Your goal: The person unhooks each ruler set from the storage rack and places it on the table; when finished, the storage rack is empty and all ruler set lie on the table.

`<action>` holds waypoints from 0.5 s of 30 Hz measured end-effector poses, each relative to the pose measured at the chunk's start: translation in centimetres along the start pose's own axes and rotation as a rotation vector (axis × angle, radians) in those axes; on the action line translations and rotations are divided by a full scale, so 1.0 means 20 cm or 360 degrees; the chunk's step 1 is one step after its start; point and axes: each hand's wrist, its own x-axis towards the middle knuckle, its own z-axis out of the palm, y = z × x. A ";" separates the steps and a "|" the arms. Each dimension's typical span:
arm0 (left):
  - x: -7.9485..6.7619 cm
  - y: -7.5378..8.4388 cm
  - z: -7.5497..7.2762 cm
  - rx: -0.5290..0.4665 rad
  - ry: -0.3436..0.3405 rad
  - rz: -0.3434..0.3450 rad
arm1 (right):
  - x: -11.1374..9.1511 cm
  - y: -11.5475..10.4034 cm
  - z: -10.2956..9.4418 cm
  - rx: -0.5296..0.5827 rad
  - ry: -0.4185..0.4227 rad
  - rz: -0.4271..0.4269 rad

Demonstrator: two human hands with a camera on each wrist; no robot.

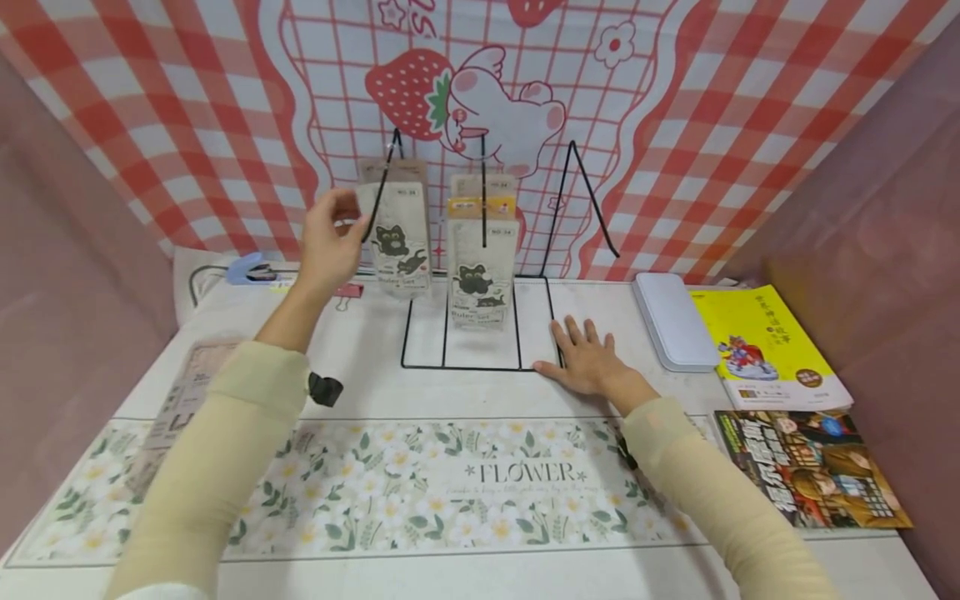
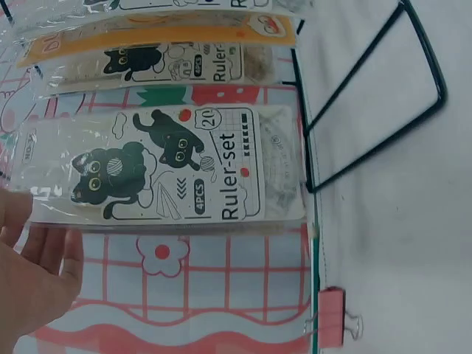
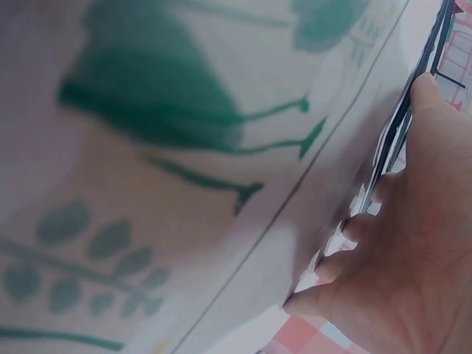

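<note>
My left hand (image 1: 332, 237) is at the left arm of a black wire display rack (image 1: 461, 367), its fingers curled at the side edge of a hanging ruler set packet (image 1: 401, 242). In the left wrist view, the left hand (image 2: 40, 276) pinches the edge of that black-cat ruler set (image 2: 177, 166); its fingertips are partly hidden. More ruler set packets (image 1: 480, 275) hang on the middle arm, an orange-topped one among them. My right hand (image 1: 588, 357) rests with spread fingers on the rack's right base corner. The right wrist view shows the right hand (image 3: 398, 258) beside the black wire.
Another packet (image 1: 202, 367) lies at left, partly under my sleeve. A pink binder clip (image 1: 350, 291) and a blue clip (image 1: 251, 268) sit at the back edge. At right are a white case (image 1: 675, 321), a yellow book (image 1: 772, 342) and a dark-covered book (image 1: 817, 471).
</note>
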 end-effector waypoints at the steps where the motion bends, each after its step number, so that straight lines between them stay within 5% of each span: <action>1: 0.00 0.00 0.01 0.0014 0.0023 -0.0013 | 0.00 0.00 0.00 0.0002 -0.0003 0.0001; 7: -0.01 0.01 0.01 0.0007 0.0112 0.0021 | 0.00 0.00 0.00 -0.0001 -0.0014 0.0000; 15: -0.06 0.02 -0.06 -0.0001 0.0069 0.0034 | 0.01 0.00 0.00 -0.0004 -0.0014 0.0005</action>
